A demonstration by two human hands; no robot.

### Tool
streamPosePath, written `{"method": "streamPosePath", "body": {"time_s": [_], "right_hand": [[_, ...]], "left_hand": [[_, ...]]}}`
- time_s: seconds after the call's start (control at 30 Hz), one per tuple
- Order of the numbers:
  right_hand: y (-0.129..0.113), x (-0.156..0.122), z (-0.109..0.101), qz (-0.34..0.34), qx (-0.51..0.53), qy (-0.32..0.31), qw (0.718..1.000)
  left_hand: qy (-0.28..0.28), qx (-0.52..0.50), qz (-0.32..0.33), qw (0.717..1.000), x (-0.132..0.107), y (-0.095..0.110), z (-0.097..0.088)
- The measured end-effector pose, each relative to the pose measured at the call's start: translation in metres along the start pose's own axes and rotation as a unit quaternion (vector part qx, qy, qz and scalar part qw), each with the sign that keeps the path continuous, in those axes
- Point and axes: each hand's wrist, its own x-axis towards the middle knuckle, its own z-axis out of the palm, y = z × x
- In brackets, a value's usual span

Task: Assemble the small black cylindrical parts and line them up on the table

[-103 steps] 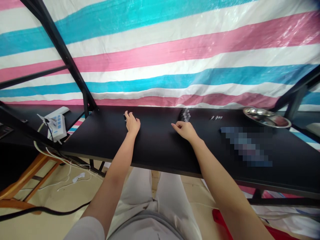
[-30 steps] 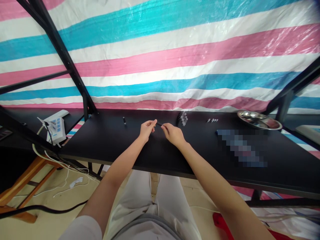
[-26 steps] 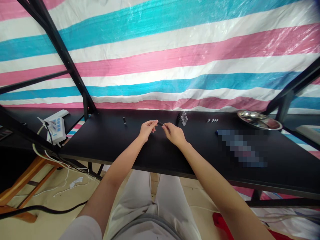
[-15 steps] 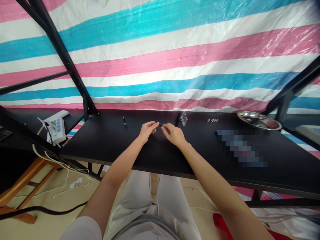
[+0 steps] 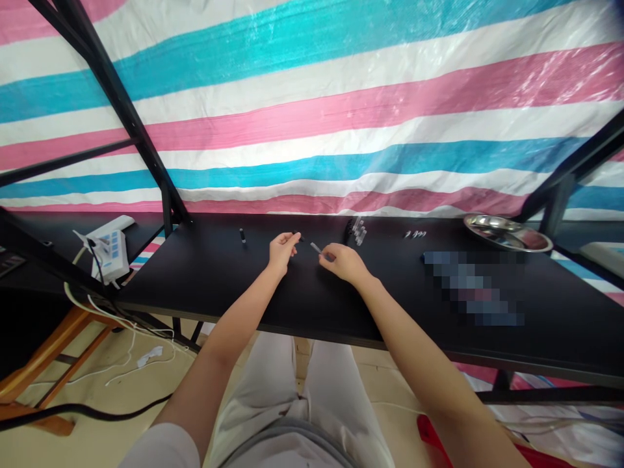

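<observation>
Above the middle of the black table, my left hand [image 5: 281, 252] is closed, thumb against fingers, on a small black cap-like piece [image 5: 301, 238]. Its exact shape blurs into the dark tabletop. My right hand [image 5: 344, 261] pinches a slim clear tube [image 5: 315, 247] that points left toward the black piece, with a gap between the two. Beyond my right hand lies a cluster of clear tubes [image 5: 359, 231], with small black pieces [image 5: 348, 230] at its left side. Left of my hands is a small black-and-white tube [image 5: 242, 235], which looks upright.
Several small clear pieces [image 5: 415, 234] lie in a row right of the tubes. A shiny metal tray [image 5: 539, 244] and a blurred-out flat blue item [image 5: 470, 286] are at the right. Black metal posts [image 5: 131, 123] frame the table [image 5: 205, 279]; a power strip [image 5: 111, 250] sits left.
My hands have moved apart, the left one slightly left and the right one slightly right. The clear tube now shows in my right hand, separate from the black piece in my left.
</observation>
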Motion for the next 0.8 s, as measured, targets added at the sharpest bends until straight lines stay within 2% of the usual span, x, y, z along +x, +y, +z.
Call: {"method": "streamPosePath", "body": {"time_s": [0.1, 0.17, 0.27, 0.37, 0.5, 0.63, 0.8], "right_hand": [[0.016, -0.001, -0.006, 0.046, 0.027, 0.023, 0.998], [0.027, -0.003, -0.011, 0.091, 0.057, 0.037, 0.994], [0.043, -0.005, -0.021, 0.170, 0.067, 0.040, 0.982], [0.055, -0.007, -0.029, 0.247, 0.017, 0.019, 0.969], [0.062, -0.009, -0.033, 0.324, -0.055, 0.025, 0.944], [0.062, -0.008, -0.025, 0.355, -0.086, 0.026, 0.930], [0.065, -0.006, -0.015, 0.361, -0.085, 0.035, 0.928]], "left_hand": [[0.055, -0.020, -0.017, 0.998, 0.005, 0.005, -0.005], [0.066, -0.013, -0.023, 0.997, 0.006, 0.006, -0.007], [0.049, 0.015, -0.012, 0.999, 0.004, 0.006, -0.006], [0.021, 0.032, 0.009, 0.999, 0.002, 0.004, -0.004], [0.002, 0.055, 0.015, 0.998, 0.002, 0.002, -0.003], [-0.005, 0.068, 0.023, 0.997, 0.002, 0.002, -0.002], [-0.010, 0.082, 0.040, 0.996, -0.001, 0.000, -0.001]]}}
